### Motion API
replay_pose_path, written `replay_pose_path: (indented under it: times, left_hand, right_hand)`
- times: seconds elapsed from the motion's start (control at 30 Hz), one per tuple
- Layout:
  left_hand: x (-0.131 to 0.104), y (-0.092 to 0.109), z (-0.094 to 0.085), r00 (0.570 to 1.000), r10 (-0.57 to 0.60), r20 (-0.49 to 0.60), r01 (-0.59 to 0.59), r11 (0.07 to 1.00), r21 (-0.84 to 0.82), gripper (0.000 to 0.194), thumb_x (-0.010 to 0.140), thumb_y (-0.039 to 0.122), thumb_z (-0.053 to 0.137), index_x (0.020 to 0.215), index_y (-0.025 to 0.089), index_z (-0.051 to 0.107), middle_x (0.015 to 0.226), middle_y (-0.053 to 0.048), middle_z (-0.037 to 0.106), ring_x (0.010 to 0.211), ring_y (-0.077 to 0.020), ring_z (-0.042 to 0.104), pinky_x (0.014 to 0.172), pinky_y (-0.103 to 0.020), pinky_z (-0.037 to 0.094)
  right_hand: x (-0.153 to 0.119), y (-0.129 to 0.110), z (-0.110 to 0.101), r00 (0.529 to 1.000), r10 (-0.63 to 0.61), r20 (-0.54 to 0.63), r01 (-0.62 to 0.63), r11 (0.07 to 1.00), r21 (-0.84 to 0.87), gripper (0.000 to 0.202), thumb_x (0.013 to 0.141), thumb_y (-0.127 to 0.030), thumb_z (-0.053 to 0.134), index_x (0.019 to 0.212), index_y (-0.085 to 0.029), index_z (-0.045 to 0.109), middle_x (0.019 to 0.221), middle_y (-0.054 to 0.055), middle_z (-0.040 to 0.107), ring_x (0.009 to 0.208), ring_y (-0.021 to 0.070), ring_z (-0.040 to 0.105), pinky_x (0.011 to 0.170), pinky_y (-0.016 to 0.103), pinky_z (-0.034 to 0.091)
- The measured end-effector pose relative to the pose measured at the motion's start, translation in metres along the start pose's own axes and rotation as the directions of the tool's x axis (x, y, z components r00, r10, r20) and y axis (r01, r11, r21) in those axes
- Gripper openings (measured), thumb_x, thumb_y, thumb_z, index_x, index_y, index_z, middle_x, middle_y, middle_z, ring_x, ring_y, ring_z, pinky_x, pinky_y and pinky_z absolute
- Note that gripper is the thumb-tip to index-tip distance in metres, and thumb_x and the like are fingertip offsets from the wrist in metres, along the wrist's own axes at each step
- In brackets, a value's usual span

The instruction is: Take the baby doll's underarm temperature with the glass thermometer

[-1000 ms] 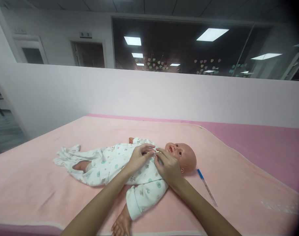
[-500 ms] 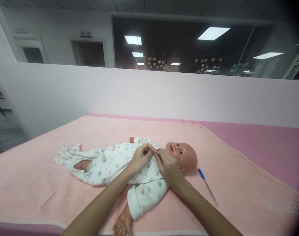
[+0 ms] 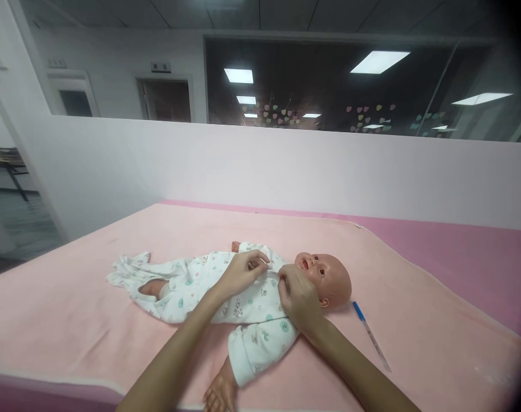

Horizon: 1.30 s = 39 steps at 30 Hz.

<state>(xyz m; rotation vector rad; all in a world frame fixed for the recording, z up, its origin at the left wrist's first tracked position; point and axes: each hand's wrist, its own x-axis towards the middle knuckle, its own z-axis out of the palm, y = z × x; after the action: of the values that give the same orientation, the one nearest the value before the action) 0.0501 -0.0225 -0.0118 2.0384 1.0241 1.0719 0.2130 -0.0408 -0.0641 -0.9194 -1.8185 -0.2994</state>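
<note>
Two hands, gap between: left point(image 3: 239, 274), right point(image 3: 301, 297) at doll point(image 3: 251, 303); far sheet edge point(image 3: 260, 217) beyond.

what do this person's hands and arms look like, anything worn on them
The left hand and right hand are gloveless, with no rings or watches in sight. The left forearm and right forearm are slender, with no sleeves showing.

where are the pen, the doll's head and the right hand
Pen point(image 3: 372, 338), head camera view: middle of the barrel.
Doll's head point(image 3: 329, 281), head camera view: its side.
Right hand point(image 3: 301, 296), head camera view: back of the hand.
</note>
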Motion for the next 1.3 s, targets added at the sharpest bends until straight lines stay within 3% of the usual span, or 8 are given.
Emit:
replay_pose_path:
  times: [0.13,0.23,0.37,0.63,0.83,1.3]
  left_hand:
    - [-0.001,-0.008,-0.015,0.982,-0.096,0.161,0.098,0.995,-0.002,0.023,0.076,0.035,0.054,0.090,0.017,0.060,0.071,-0.002,0.060,0.062,-0.0137,0.053,0.045,-0.020,0.040]
    - [-0.001,-0.014,-0.022,0.969,-0.083,0.232,0.093,0.995,-0.030,0.024,0.073,0.032,0.057,0.090,0.015,0.061,0.073,-0.003,0.061,0.067,-0.0146,0.055,0.053,-0.022,0.043]
    - [0.000,-0.021,-0.030,0.966,-0.058,0.254,0.079,0.994,-0.074,0.024,0.075,0.030,0.056,0.093,0.016,0.061,0.073,-0.002,0.060,0.071,-0.0141,0.055,0.062,-0.023,0.042]
    - [0.000,-0.031,-0.037,0.946,-0.121,0.300,0.176,0.970,-0.165,0.035,0.072,0.029,0.060,0.104,0.018,0.055,0.076,-0.002,0.063,0.074,-0.0152,0.056,0.067,-0.026,0.041]
    - [-0.001,-0.024,-0.033,0.963,-0.131,0.237,0.188,0.953,-0.239,0.038,0.072,0.028,0.061,0.107,0.020,0.051,0.076,-0.002,0.063,0.077,-0.0152,0.055,0.071,-0.027,0.040]
    - [-0.002,-0.020,-0.030,0.979,-0.133,0.155,0.177,0.933,-0.314,0.038,0.071,0.025,0.059,0.107,0.020,0.046,0.076,-0.001,0.061,0.077,-0.0144,0.055,0.069,-0.025,0.040]
  right_hand:
    - [0.000,-0.002,0.003,0.997,-0.040,0.071,0.039,0.999,0.027,0.018,0.077,-0.004,0.038,0.078,-0.018,0.050,0.084,0.005,0.055,0.077,0.0170,0.051,0.068,0.029,0.039]
    - [0.006,-0.005,0.007,0.987,-0.067,0.147,0.060,0.997,0.053,0.017,0.078,-0.007,0.040,0.081,-0.018,0.052,0.088,0.006,0.056,0.082,0.0186,0.050,0.072,0.032,0.038]
    - [0.020,-0.012,0.016,0.974,-0.084,0.211,0.077,0.996,0.039,0.011,0.080,-0.013,0.044,0.080,-0.018,0.053,0.077,0.004,0.056,0.075,0.0185,0.048,0.070,0.033,0.035]
    - [0.024,-0.018,0.029,0.978,-0.093,0.187,0.082,0.995,0.063,0.007,0.075,-0.012,0.045,0.075,-0.017,0.050,0.075,0.004,0.055,0.073,0.0176,0.046,0.069,0.032,0.034]
    - [0.018,-0.017,0.023,0.976,-0.081,0.204,0.073,0.996,0.046,0.007,0.074,-0.016,0.049,0.081,-0.017,0.050,0.081,0.004,0.056,0.077,0.0184,0.047,0.071,0.033,0.034]
    - [0.013,-0.016,0.025,0.987,-0.023,0.159,0.014,0.998,0.056,0.012,0.087,-0.022,0.041,0.082,-0.019,0.052,0.079,0.003,0.059,0.075,0.0161,0.051,0.068,0.029,0.037]
